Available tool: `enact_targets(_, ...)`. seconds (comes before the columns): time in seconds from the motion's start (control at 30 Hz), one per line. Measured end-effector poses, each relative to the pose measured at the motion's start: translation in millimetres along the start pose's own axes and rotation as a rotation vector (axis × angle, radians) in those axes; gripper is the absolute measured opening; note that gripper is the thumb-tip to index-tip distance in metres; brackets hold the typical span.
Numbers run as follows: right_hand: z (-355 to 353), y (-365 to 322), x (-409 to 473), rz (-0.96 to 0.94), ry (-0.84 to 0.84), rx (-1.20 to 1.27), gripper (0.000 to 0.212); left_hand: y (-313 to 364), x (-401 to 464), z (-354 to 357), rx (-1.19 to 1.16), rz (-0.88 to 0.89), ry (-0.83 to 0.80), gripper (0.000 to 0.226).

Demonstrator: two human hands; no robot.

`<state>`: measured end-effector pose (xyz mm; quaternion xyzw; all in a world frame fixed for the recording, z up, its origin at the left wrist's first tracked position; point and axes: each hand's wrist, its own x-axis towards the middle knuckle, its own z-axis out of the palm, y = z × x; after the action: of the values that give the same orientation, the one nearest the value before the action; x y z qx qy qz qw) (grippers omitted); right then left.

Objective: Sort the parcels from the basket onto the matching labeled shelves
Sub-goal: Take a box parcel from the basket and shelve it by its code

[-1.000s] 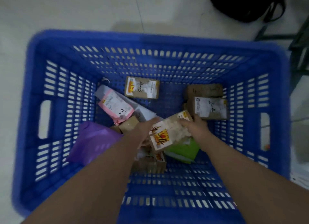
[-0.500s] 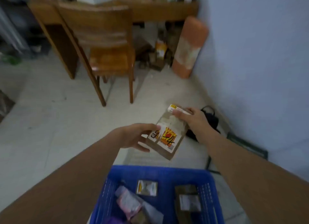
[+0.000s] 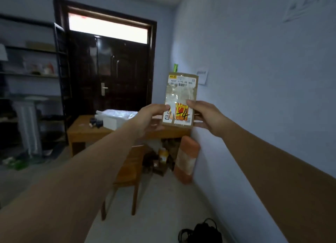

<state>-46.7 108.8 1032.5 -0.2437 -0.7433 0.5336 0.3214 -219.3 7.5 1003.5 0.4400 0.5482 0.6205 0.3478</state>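
Raised from beside the blue basket, which is now out of frame, the cardboard parcel stands upright at arm's length. Left hand and right hand pinch its lower edges, thumbs on the torn label with its handwritten marker number. Beyond: a wooden desk, dark door and metal shelves.
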Motion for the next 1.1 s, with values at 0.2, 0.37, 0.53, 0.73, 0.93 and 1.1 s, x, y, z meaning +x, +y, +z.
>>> enact_targets(0.2, -30, -120, -30, -0.177, 0.075, -0.195, 0.027, 117, -17, 13, 0.141, 0.234, -0.054, 0.026)
enact_targets(0.37, -48, -147, -46, -0.243, 0.121, -0.229, 0.033, 152, -25, 28, 0.232, 0.301, -0.073, 0.036)
enact_targets(0.53, -60, -141, -52, -0.259, 0.125, -0.199, 0.032, 146, -27, 43, 0.211, 0.297, -0.066, 0.020)
enact_targets(0.73, -60, -113, -51, -0.195, 0.092, -0.228, 0.024, 106, -25, 47, 0.132, 0.211, -0.052, 0.026)
enact_targets(0.93, -61, -96, -48, -0.165, 0.096, -0.181, 0.029, 99, -24, 47, 0.185, 0.192, -0.070, 0.030)
enact_targets(1.1, -63, -101, -53, -0.168, 0.113, -0.154, 0.026, 106, -26, 51, 0.189, 0.209, -0.082, 0.035)
